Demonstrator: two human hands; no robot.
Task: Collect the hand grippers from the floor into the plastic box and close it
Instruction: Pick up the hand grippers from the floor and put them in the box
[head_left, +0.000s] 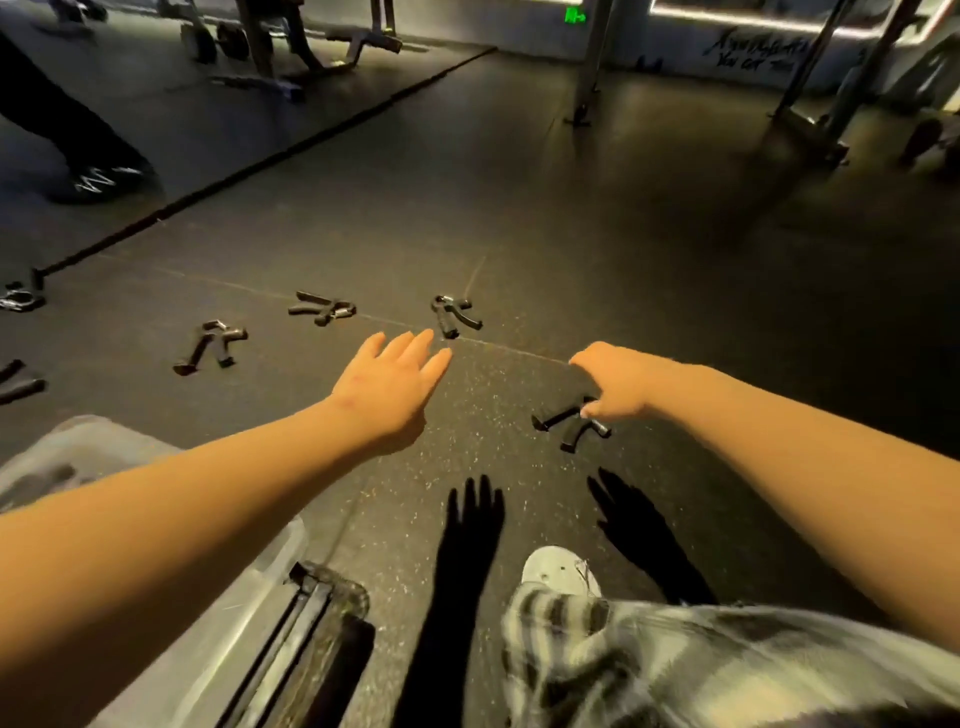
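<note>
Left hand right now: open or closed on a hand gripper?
Open. The left hand has straight, spread fingers and holds nothing; the hand gripper beyond its fingertips lies on the floor, untouched.

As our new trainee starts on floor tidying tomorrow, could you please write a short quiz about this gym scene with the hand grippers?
1. True or false: the left hand is gripping a hand gripper.
2. Where is the plastic box? A) lower left, under the left forearm B) beside the right hand C) far ahead by the gym machines
3. Fill in: the hand gripper nearest the white shoe lies at the fingertips of the ___ hand. The white shoe is at the bottom.

Key: 1 false, its fingers are straight and hold nothing; 2 A; 3 right hand.
</note>
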